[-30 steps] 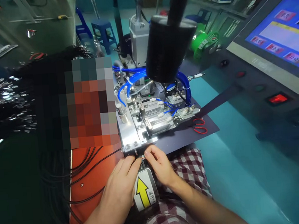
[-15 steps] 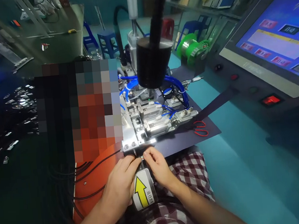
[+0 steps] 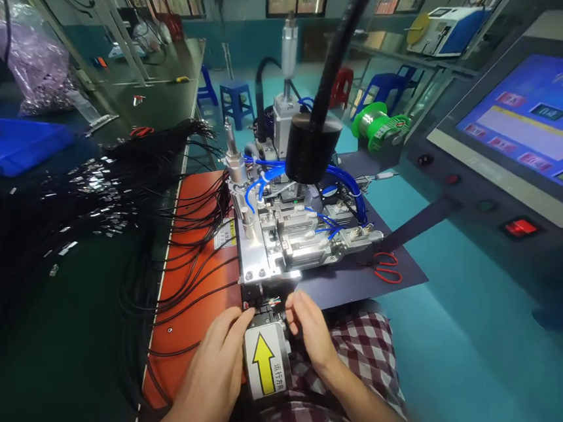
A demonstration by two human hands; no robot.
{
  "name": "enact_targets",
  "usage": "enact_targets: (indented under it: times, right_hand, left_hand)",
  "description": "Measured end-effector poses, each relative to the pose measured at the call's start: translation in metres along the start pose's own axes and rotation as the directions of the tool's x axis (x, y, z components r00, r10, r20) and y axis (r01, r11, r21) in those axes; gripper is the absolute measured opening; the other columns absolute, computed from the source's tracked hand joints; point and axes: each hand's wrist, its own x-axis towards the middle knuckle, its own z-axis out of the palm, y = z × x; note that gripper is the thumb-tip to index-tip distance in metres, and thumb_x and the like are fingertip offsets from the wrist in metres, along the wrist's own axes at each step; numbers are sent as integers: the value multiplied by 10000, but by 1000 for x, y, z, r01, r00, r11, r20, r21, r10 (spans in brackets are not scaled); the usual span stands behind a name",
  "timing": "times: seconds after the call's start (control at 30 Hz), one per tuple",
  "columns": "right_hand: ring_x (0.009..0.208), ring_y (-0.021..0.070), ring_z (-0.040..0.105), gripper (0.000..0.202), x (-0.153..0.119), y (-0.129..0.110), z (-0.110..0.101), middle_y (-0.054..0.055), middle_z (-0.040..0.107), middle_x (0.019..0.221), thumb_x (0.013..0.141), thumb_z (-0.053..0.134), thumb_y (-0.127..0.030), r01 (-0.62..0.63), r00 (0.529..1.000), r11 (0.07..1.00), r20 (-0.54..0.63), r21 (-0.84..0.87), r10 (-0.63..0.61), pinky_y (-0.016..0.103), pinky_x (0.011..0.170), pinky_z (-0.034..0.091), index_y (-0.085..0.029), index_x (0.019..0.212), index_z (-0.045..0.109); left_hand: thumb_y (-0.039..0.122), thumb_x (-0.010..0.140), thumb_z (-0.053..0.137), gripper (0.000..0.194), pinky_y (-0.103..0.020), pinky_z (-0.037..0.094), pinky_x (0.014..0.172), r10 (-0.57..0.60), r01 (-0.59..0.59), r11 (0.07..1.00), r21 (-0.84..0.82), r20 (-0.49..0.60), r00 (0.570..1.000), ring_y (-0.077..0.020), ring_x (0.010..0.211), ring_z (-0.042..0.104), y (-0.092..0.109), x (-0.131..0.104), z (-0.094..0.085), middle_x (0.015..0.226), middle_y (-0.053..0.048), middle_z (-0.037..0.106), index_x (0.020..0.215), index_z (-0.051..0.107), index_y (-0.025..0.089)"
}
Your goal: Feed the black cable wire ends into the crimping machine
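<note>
Right hand [image 3: 312, 330] moved off wire ends [image 3: 274, 301], fingers parted; left hand [image 3: 217, 351], grip unclear; black lamp [image 3: 311, 148] part-hides machine [image 3: 309, 246].

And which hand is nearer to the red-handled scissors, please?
Right. The right hand is apart from the scissors, to their lower left in the picture; the left hand is farther left, beside the arrow label.

Likely a cable workshop: a silver metal machine [image 3: 307, 248] with blue plastic hoses [image 3: 358, 197], thin black cables [image 3: 155, 151] crossing the dark-green tabletop's [image 3: 167, 93] right edge, and a green plastic spool [image 3: 383, 130].
</note>
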Motion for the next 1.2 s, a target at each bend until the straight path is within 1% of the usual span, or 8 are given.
enact_targets:
  times: [0.07,0.13,0.23,0.33,0.5,0.8,1.03,1.2]
  right_hand:
    - [478,95,335,354,-6,4,-7,-53,409,585,902,418,-496,-38,999,999,-35,4,39,233,476,283,-189,731,465]
    - [477,92,332,371,-10,8,-11,-54,405,581,883,457,-505,-59,997,998,-48,-14,58,233,479,282,-192,683,445]
    - [473,93,326,393,-14,11,-13,-60,389,562,863,497,-504,-78,995,996,-61,-33,76,234,484,288,-197,630,417]
    - [467,92,313,397,-15,11,-14,-64,378,548,853,507,-509,-88,993,996,-78,-33,85,231,476,279,-197,623,421]
    - [461,89,308,405,-18,13,-19,-62,379,559,832,523,-527,-98,990,995,-106,-30,94,226,454,263,-196,619,422]
    - [473,93,310,405,-22,21,-25,-58,381,570,842,510,-523,-92,989,994,-122,-53,85,230,467,269,-199,619,414]
    - [461,95,305,424,-25,22,-29,-54,378,559,824,524,-545,-116,980,992,-166,-42,108,234,458,266,-202,601,413]
    - [466,99,311,422,-26,20,-28,-57,372,548,827,518,-548,-123,980,991,-164,-60,112,236,474,275,-201,609,420]
  left_hand:
    - [140,886,352,457,-328,520,851,-85,86,993,81,-16,996,-214,1085,545,-4,-24,-3,1226,-116,502,1337,388,204]
    - [220,898,379,477,-386,527,811,-150,152,970,189,-28,988,-254,1054,555,-6,-42,-6,1230,-134,500,1374,344,207]
    - [297,896,402,494,-475,508,772,-178,180,924,338,-35,983,-315,1017,557,-5,-52,-8,1242,-156,512,1377,352,196]
    - [307,900,408,503,-503,477,827,-153,159,904,398,-47,987,-342,1072,521,-6,-47,-6,1271,-164,510,1379,359,163]
    - [298,916,375,486,-484,453,888,-136,150,910,387,-63,989,-339,1135,476,-13,-37,-1,1304,-153,494,1378,369,146]
    - [296,916,388,513,-464,448,910,-165,182,915,361,-76,983,-320,1159,460,-16,-39,2,1320,-129,485,1411,310,185]
    - [297,909,389,508,-477,433,933,-178,192,922,337,-71,981,-320,1162,471,-15,-42,0,1320,-135,488,1399,340,173]
    - [315,915,378,492,-485,435,951,-151,155,925,347,-38,988,-318,1185,467,-20,-18,-4,1335,-147,492,1369,383,127]
